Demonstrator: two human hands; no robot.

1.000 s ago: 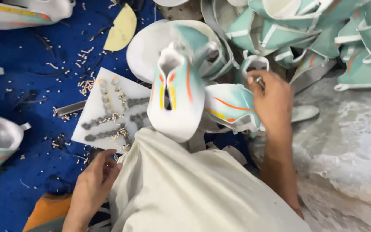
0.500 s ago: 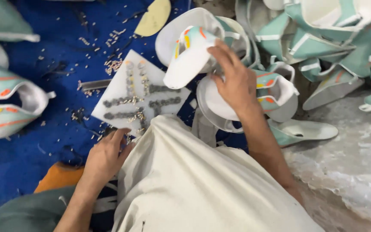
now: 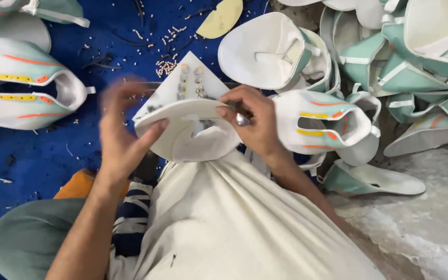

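At the centre of the frame both hands hold a white shoe upper (image 3: 193, 132), turned inner side up over the person's cream-clad knee (image 3: 234, 218). The left hand (image 3: 123, 132) is blurred; its fingers seem curled around the upper's left edge, thumb on top. The right hand (image 3: 252, 122) is closed on the right edge, and a small shiny metal piece (image 3: 242, 120) shows between its fingers, though what it is cannot be made out.

Just behind the upper, partly hidden by it, lies a white card (image 3: 182, 83) carrying rows of small metal fittings. It rests on a blue mat (image 3: 37, 155) strewn with loose bits. A finished upper with yellow and orange stripes (image 3: 27, 93) lies at the left edge, and another like it (image 3: 322, 124) sits just beside the right hand. A pile of teal and white uppers (image 3: 416, 52) fills the upper right. A pale yellow insole (image 3: 223, 19) lies at top centre. Bare grey floor (image 3: 421, 223) shows lower right.
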